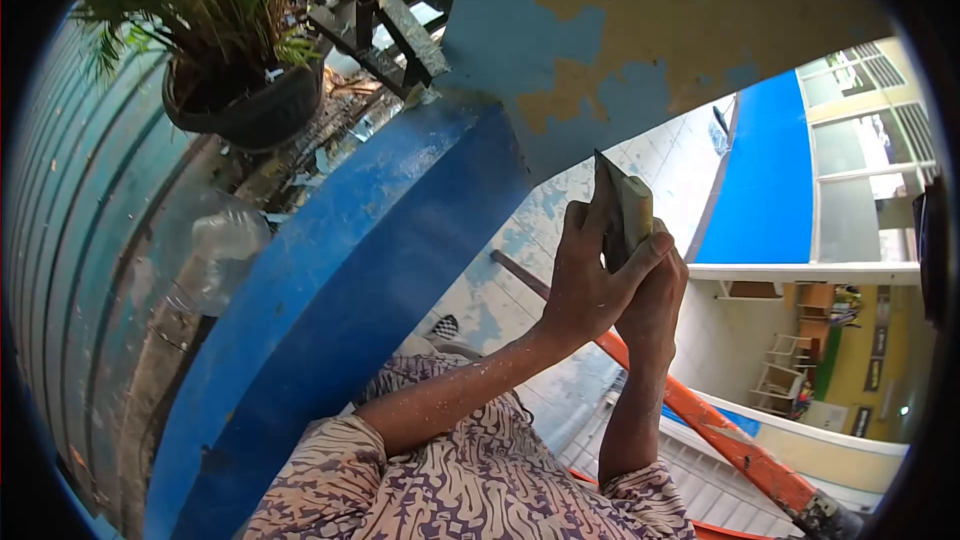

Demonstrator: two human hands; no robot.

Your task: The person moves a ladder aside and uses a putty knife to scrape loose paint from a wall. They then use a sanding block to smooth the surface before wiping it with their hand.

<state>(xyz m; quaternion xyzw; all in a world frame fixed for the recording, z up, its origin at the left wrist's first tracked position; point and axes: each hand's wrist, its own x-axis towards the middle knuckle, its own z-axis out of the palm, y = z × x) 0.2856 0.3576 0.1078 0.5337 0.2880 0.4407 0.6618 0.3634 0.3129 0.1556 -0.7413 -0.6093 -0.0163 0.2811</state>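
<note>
Both hands come together in front of the peeling wall [560,40], whose light blue paint has come away in large tan patches. My left hand [590,280] is closed around a scraper [625,210] with a dark, pointed metal blade and a pale yellowish edge, its thumb crossing the lower part. My right hand [655,305] is wrapped round the same scraper from the right, partly hidden behind the left hand. The blade's tip points up, close to the wall's lower edge. Pale flecks dot both forearms.
A glossy blue ledge [400,210] runs diagonally at the left. Beyond it are a potted plant [245,105], a clear plastic bottle [215,250] and corrugated sheeting [60,230]. An orange ladder rail [720,430] slants below my hands. Tiled floor [500,305] lies far below, with paint flakes.
</note>
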